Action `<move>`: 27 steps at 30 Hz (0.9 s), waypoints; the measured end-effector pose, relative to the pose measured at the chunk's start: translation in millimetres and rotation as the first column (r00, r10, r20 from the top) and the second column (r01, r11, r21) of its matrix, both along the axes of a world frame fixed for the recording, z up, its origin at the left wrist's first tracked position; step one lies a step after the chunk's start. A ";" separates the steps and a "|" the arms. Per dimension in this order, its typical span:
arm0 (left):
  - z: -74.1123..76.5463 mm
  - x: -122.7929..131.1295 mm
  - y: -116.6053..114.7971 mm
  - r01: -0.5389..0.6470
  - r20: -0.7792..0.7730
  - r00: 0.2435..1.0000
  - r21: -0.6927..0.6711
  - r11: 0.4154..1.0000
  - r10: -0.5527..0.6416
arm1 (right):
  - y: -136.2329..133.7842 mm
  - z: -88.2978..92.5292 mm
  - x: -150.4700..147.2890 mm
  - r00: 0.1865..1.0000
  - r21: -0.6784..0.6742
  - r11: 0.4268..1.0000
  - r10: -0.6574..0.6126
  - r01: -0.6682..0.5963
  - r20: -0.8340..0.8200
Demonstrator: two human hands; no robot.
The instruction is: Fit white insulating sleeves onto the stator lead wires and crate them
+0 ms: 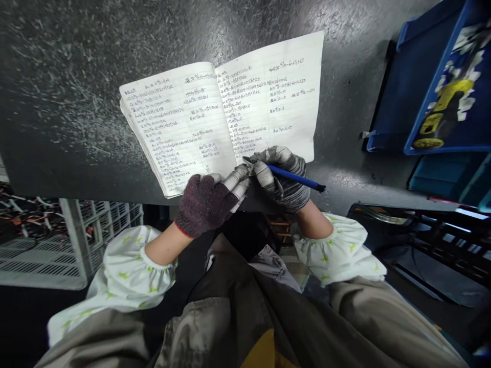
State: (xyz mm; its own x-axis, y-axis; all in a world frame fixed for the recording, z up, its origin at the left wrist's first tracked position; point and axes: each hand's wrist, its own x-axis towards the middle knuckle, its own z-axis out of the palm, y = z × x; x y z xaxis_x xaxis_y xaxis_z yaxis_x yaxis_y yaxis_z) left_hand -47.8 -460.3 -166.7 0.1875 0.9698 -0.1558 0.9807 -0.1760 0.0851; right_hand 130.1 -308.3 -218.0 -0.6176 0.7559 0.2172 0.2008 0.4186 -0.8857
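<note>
An open notebook (253, 120) filled with handwritten lines of characters and numbers lies on the dark table. My right hand (286, 179), in a grey knit glove with pale covered fingers, grips a blue pen (297, 176). Its tip points left, at the lower part of the right page near the fold. My left hand (209, 202) wears a dark maroon glove with whitish finger ends. It lies over the notebook's bottom edge by the fold, fingers stretched toward the pen tip. The undersides of the left fingers are hidden.
The dark metal table (95, 41) is scuffed, and its front edge runs just below the notebook. At right stands a blue bin (399, 92) with a yellow-and-black tool (441, 110) in it. A pale plastic crate (74, 240) sits at lower left.
</note>
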 end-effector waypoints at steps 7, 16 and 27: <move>-0.9 1.3 2.4 0.001 -0.017 1.000 0.006 1.000 -0.001 | 1.1 6.8 -2.9 0.998 0.099 0.995 -0.007 0.013 -0.061; 1.0 1.8 3.5 -0.003 0.078 0.997 -0.027 1.000 0.005 | -0.7 8.1 -3.6 1.000 0.167 0.986 -0.010 0.009 0.003; -3.1 1.2 0.8 0.034 0.026 0.999 0.036 0.999 -0.035 | 1.3 6.5 -6.9 1.000 0.276 0.961 0.006 -0.006 -0.001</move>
